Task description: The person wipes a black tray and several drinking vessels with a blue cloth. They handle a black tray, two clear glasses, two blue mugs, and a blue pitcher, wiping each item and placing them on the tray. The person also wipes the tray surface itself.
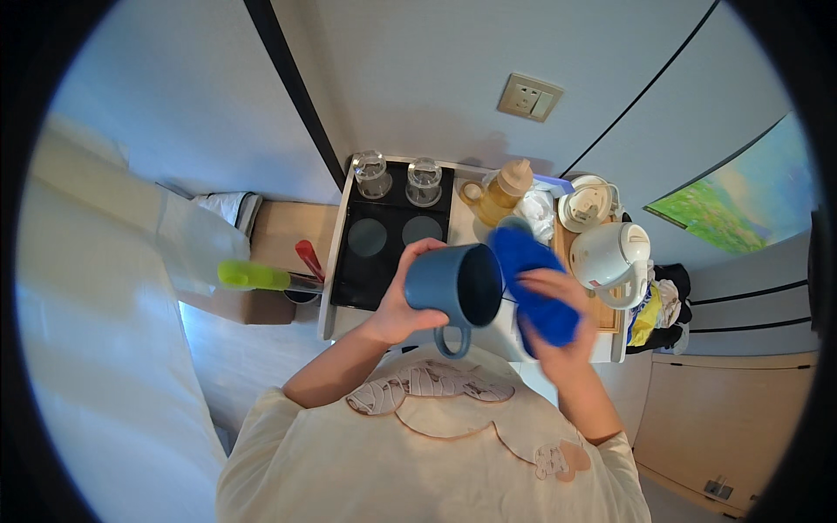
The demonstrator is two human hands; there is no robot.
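Observation:
My left hand (pixel 402 304) grips a blue mug (pixel 435 281) around its base and side. The mug lies tilted sideways, its dark mouth facing right and its handle pointing down toward my shirt. Beside the mouth, my right hand (pixel 562 320) holds a bright blue cloth (pixel 539 287), somewhat blurred; the cloth's left edge is close to the rim, and whether they touch I cannot tell. Beyond the mug is a black tray (pixel 353 281) with two clear glasses, the left glass (pixel 373 175) and the right glass (pixel 424 183), standing at its far end.
A pitcher with amber contents (pixel 500 199) and a crumpled white plastic bag (pixel 537 212) stand right of the tray. Farther right are a white electric kettle (pixel 605 258) and its base (pixel 584 204). A green-handled item (pixel 255 274) and a red handle (pixel 308 258) stick out at the left.

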